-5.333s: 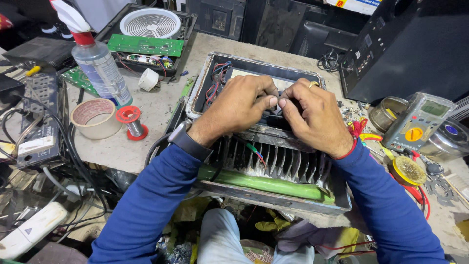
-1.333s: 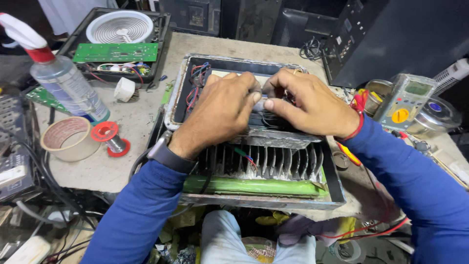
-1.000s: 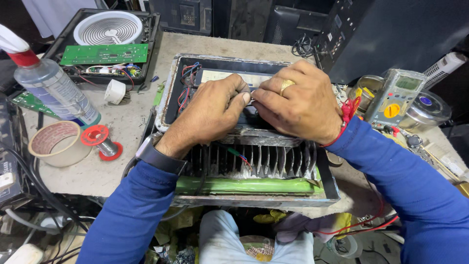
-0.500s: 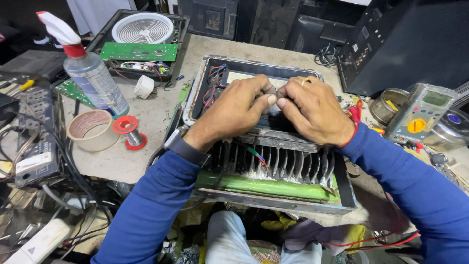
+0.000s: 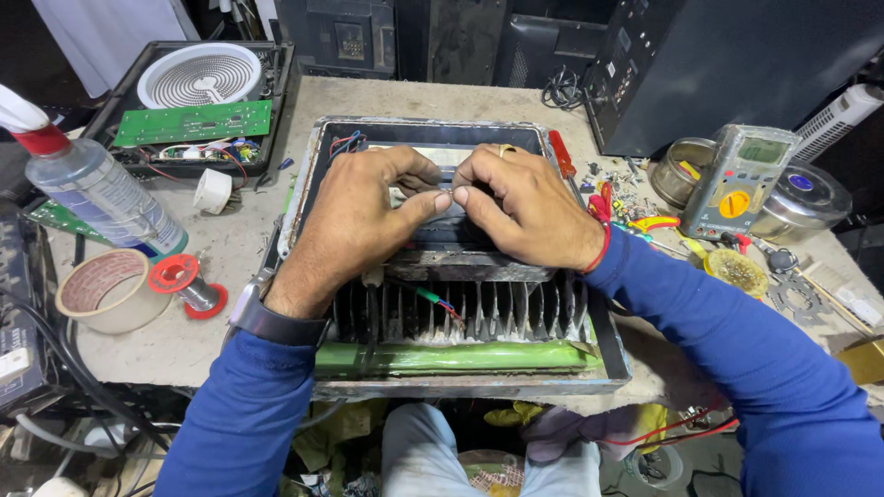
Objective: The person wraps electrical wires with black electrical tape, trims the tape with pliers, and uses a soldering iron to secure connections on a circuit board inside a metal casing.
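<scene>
head | left hand (image 5: 364,216), right hand (image 5: 516,207) pinch a part inside open metal chassis (image 5: 313,175) | walls close around

The left hand (image 5: 364,216) and right hand (image 5: 520,207) have shifted, thumbs now pressed together.

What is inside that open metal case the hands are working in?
Inside the metal case: finned heatsink, green board, coloured wires. Left hand and right hand cover the middle.
</scene>
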